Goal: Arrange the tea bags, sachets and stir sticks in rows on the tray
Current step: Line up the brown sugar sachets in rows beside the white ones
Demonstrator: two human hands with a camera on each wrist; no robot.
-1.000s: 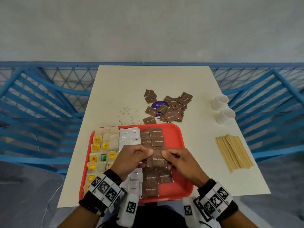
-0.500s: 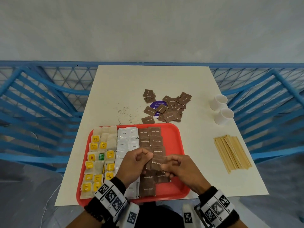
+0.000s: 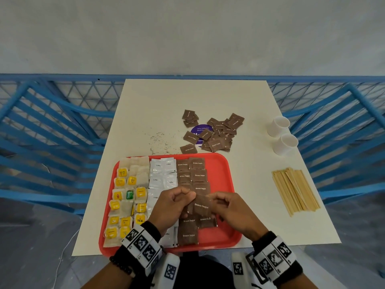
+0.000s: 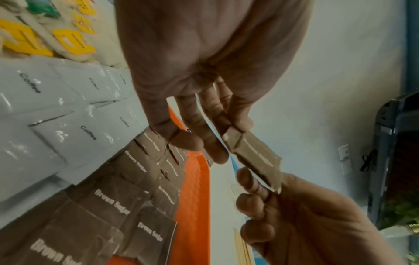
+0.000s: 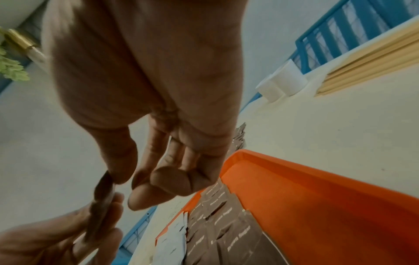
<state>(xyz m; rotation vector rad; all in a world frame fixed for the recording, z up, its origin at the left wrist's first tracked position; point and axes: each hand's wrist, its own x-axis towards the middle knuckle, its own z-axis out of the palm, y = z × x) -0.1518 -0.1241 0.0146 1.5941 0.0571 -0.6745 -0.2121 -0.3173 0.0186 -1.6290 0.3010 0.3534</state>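
Both hands hold one brown sugar sachet (image 3: 201, 206) (image 4: 255, 157) (image 5: 102, 199) a little above the red tray (image 3: 220, 180). My left hand (image 3: 174, 207) pinches its left edge, and my right hand (image 3: 231, 209) pinches its right edge. On the tray lie columns of tea bags (image 3: 129, 197), white coffee sachets (image 3: 163, 174) and brown sugar sachets (image 3: 192, 176). A loose pile of brown sachets (image 3: 216, 134) lies on the table beyond the tray. Wooden stir sticks (image 3: 293, 191) lie in a bundle to the right of the tray.
Two white paper cups (image 3: 282, 135) stand at the table's right edge. A purple round sticker (image 3: 201, 130) shows under the loose pile, with dark crumbs (image 3: 160, 140) to its left. Blue railings (image 3: 52, 130) flank the cream table (image 3: 260, 205) on both sides.
Both hands have lifted the sachet slightly off the brown column and drawn nearer to me. The camera view has shifted a little.
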